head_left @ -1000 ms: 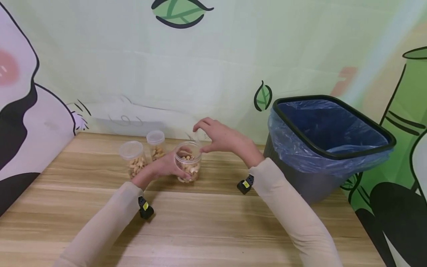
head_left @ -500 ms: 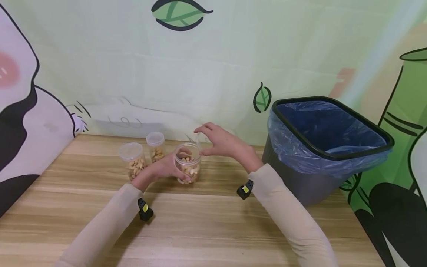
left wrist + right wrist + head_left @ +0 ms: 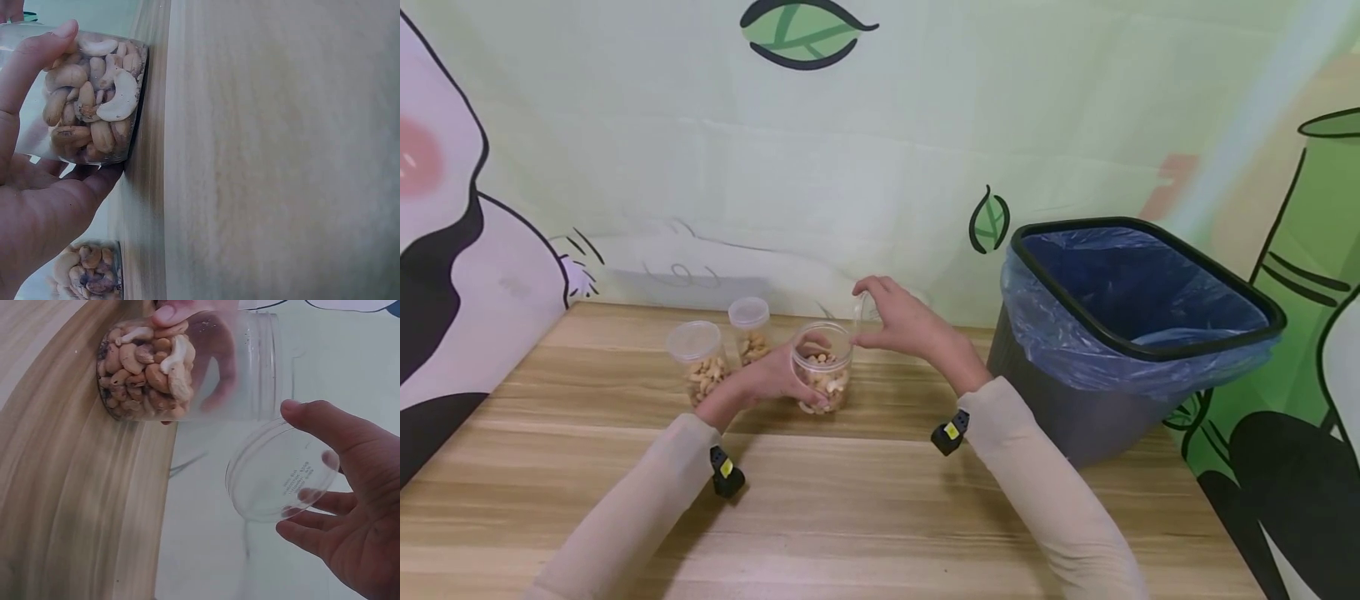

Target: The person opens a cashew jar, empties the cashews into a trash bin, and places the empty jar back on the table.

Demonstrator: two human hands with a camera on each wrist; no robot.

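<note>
A clear jar point(image 3: 824, 367) about half full of cashews stands upright on the table with its mouth uncovered. My left hand point(image 3: 778, 372) grips it round the side, thumb in front and fingers behind. Close to the jar's rim on the right, my right hand point(image 3: 904, 323) pinches a clear round lid point(image 3: 281, 472) by its edge between thumb and fingers. The lid is tilted nearly on edge, off the jar. In the right wrist view, cashews point(image 3: 147, 375) fill the jar's lower part.
Two lidded containers of nuts, a wider one point(image 3: 697, 358) and a narrower one point(image 3: 750, 325), stand left of the jar. A grey bin point(image 3: 1052, 408) with a blue liner point(image 3: 1075, 358) is at the right. A printed cloth point(image 3: 880, 150) hangs behind the wooden table point(image 3: 850, 517).
My right hand has moved slightly right and down with the lid, which has come a little farther from the jar's rim. My left hand and the jar have stayed in place.
</note>
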